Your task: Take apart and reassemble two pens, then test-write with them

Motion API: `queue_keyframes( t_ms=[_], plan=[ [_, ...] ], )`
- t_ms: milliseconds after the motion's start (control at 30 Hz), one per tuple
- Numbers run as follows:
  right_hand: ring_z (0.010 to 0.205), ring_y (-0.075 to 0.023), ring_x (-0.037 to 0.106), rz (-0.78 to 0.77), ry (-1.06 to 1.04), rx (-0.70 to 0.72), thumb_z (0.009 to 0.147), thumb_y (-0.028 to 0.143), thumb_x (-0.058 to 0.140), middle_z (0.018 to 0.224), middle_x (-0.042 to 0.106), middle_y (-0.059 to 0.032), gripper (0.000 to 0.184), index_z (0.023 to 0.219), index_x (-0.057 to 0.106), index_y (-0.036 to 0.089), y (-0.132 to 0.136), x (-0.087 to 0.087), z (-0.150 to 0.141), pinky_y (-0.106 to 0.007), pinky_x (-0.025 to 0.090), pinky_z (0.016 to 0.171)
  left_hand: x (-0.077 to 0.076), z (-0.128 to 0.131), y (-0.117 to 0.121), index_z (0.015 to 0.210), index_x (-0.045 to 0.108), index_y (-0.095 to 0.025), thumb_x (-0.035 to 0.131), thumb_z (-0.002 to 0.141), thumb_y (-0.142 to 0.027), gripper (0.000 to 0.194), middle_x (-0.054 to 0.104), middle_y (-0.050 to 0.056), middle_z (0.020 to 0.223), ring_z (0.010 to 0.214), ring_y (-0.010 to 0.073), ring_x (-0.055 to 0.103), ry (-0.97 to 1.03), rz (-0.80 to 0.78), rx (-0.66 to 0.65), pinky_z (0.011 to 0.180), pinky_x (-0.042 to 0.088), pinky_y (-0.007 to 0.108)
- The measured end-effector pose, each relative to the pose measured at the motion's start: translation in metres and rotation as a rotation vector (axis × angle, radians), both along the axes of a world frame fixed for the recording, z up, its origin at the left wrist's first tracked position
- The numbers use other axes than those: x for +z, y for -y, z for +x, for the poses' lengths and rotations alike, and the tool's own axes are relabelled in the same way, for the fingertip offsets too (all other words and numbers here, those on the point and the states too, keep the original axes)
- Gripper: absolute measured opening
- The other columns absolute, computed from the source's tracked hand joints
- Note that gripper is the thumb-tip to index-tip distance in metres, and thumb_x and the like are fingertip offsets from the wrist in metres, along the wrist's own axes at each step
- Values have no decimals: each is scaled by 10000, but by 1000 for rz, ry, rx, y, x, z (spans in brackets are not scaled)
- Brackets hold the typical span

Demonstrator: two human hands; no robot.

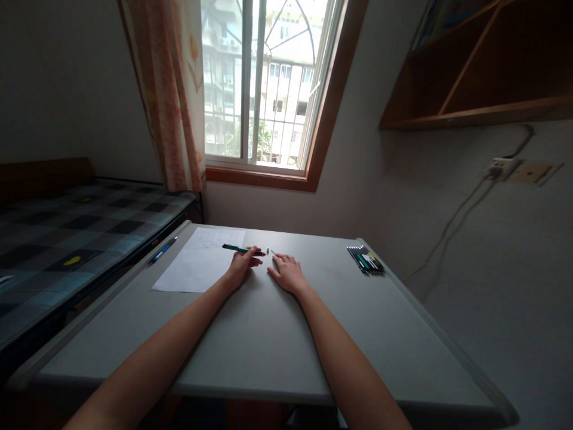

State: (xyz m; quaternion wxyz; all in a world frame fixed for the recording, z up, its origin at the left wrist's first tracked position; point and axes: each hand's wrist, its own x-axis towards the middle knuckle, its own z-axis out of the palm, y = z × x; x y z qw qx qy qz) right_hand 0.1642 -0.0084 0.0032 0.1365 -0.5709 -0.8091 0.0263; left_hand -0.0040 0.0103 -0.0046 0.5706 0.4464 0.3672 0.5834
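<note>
The dark green pen [233,247] is held in the left hand [242,264] by the right edge of the paper [190,269], stretched left to right, its right end aimed at the right hand [289,272], whose hold cannot be told.

Grey-and-black checked bed mattress [116,206] at left | orange floral fabric curtain [172,107] hanging beside a bright, barred, brown-framed sliding window [247,89] | brown wooden wall shelf [474,113], upper right | white wall socket [501,168] below, grey cable [461,209] trailing down from it
</note>
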Motion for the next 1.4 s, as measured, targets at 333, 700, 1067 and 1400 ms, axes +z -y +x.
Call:
queue_keyframes(
  t_ms=[333, 700, 1067, 1400],
  plan=[
    [1170, -238, 294, -25, 23, -13, 833, 497, 341, 1314, 391, -67, 506, 1270, 380, 245, -1, 1, 0, -386, 230, 934, -1, -1, 0, 852, 596, -118, 617, 676, -426, 356, 676, 106, 801, 557, 133, 608, -9, -1, -10, 567, 453, 243],
    [1133, -237, 333, 38, -69, -6, 816, 464, 406, 1277, 431, -44, 466, 1226, 438, 244, -3, -3, 1, -372, 266, 924, 1, -2, 2, 848, 593, -111, 616, 685, -416, 347, 673, 110, 807, 562, 132, 610, -8, -1, -10, 564, 456, 240],
    [1003, -199, 434, 409, -395, 150, 817, 223, 446, 1073, 553, -45, 227, 977, 607, 230, 3, 12, -6, -364, 340, 891, 2, -1, 2, 857, 591, -111, 611, 684, -439, 371, 676, 112, 811, 557, 133, 611, -15, 7, -4, 564, 457, 240],
    [980, -205, 444, 425, -367, 289, 800, 220, 472, 1037, 603, -29, 238, 991, 613, 238, 12, 19, -12, -382, 357, 872, -1, 0, 0, 856, 596, -118, 620, 680, -417, 347, 666, 79, 780, 551, 128, 614, 6, 10, -6, 552, 452, 230]
  ],
)
